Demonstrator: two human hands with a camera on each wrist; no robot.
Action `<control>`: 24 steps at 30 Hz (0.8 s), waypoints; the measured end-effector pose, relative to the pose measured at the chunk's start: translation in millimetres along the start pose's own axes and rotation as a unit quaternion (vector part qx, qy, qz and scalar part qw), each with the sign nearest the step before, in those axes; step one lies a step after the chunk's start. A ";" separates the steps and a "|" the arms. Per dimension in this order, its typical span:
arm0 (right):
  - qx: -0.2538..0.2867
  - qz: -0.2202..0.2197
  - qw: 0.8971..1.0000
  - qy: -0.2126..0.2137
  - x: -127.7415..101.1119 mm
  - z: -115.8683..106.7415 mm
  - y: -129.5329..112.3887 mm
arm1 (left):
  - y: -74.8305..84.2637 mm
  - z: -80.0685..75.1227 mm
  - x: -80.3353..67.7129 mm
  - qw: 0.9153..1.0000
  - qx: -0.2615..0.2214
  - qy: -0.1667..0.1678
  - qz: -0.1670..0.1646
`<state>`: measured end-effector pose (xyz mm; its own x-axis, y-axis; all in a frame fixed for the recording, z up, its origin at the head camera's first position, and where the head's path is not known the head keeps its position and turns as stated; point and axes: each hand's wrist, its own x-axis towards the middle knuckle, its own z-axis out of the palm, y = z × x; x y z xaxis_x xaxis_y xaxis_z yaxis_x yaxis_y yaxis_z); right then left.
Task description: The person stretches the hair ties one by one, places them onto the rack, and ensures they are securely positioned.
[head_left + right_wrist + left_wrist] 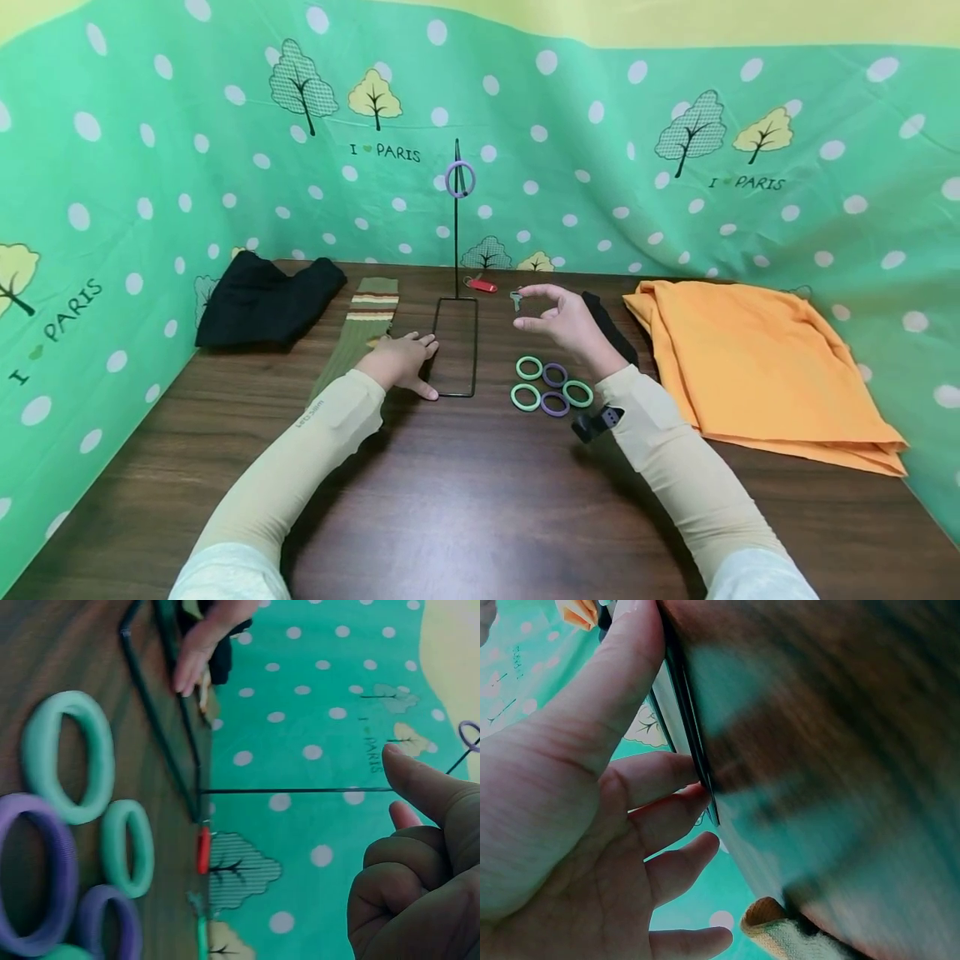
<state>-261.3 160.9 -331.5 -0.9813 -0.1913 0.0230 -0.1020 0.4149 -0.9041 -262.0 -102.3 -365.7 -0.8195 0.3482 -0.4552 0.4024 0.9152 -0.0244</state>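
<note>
A thin black wire stand (456,242) rises from a rectangular wire base, and a purple ring (460,179) hangs near its top. My left hand (401,362) rests at the left side of that base, fingers spread. In the left wrist view, its thumb and fingertips (679,769) lie along the black wire. Above the table, my right hand (562,321) has thumb and index finger apart with nothing between them; its other fingers are curled. Green rings (525,397) and purple rings (555,405) lie on the table below it.
A small key (516,300) and a red key tag (482,286) lie at the back. Left are a striped green sock-like knit (360,325) and a folded black cloth (270,300). Right are a black strip of fabric (611,329) and a folded orange cloth (765,367). A green curtain (570,150) encloses the table.
</note>
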 end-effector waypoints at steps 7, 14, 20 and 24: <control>0.003 0.040 0.999 -0.027 -7.3 3.2 19.1 | -0.6 0.6 -0.8 1.000 0.004 0.004 0.004; -0.005 0.092 0.993 -0.073 -9.7 1.8 36.6 | 0.2 0.5 0.7 1.000 0.001 0.001 0.007; -0.014 0.125 0.988 -0.094 -8.9 1.4 46.0 | -0.3 -0.5 -0.2 1.000 0.002 -0.004 0.006; -0.027 0.152 0.983 -0.103 -8.7 1.7 50.9 | -0.3 -0.3 -0.1 1.000 0.001 -0.005 0.007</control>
<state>-257.7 182.2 -378.5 -0.9143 -0.2259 -0.3361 0.1761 0.5258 -0.8322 -262.2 -102.6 -365.4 -0.8103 0.3585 -0.4635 0.4143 0.9099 -0.0206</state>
